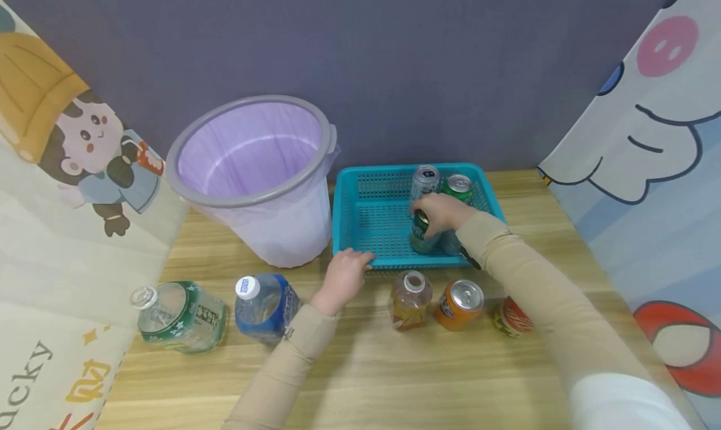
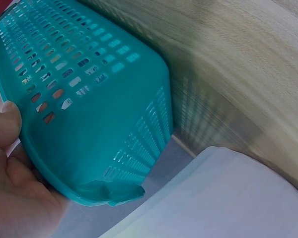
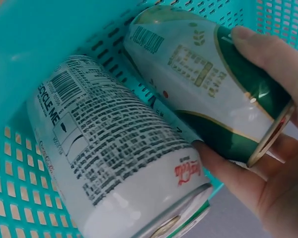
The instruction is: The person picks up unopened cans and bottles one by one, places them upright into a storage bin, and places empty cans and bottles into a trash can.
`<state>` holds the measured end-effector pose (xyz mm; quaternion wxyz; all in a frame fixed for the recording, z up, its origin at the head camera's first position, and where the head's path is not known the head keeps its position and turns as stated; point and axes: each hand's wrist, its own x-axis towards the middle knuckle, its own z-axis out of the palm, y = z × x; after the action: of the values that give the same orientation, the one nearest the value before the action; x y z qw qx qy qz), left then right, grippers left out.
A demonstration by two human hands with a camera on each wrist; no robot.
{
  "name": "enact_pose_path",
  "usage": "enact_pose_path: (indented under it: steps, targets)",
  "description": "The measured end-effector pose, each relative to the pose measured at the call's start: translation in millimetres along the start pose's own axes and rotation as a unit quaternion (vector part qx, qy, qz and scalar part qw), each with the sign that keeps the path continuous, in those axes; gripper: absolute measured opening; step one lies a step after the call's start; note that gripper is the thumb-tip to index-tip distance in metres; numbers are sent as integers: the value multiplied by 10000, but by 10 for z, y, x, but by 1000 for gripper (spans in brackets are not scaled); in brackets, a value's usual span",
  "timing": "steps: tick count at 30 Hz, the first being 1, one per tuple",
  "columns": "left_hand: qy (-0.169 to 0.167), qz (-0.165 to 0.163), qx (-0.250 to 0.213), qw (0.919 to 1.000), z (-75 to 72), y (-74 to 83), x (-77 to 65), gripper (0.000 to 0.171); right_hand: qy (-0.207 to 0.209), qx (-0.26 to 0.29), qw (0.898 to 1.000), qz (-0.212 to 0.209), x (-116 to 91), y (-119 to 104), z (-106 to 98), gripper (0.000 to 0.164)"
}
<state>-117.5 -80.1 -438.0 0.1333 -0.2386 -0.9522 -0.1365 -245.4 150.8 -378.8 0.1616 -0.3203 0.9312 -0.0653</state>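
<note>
A turquoise perforated basket [image 1: 368, 220] stands on the wooden table with several cans in its right half. My right hand [image 1: 442, 212] reaches into it and grips a green and white can [image 3: 188, 82] near its top; in the head view that can [image 1: 420, 233] stands at the front. Right beside it in the right wrist view is a silver can [image 3: 116, 144] printed with dense text. A silver can [image 1: 425, 181] and a green can [image 1: 459, 184] stand farther back. My left hand [image 1: 345, 273] pinches the basket's front left rim, thumb over the edge [image 2: 7, 119].
A lilac bin [image 1: 287, 230] with a grey rim stands left of the basket. Along the front are a green-labelled bottle [image 1: 183, 317], a blue-labelled bottle [image 1: 267, 311], an uncapped bottle [image 1: 410, 302], an orange can [image 1: 459, 305] and a red and yellow can [image 1: 514, 317], partly behind the right sleeve.
</note>
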Motion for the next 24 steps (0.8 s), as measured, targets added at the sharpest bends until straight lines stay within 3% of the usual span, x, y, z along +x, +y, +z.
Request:
enact_pose_path:
  steps: [10,24]
  targets:
    - [-8,32,50,10000,-6,4,4,17,-203,-125,9997,35,60,-44,13,62]
    - [103,74,-38,9999,6,-8,-3,16,-180,-53,9985,511,106,-80,20,58]
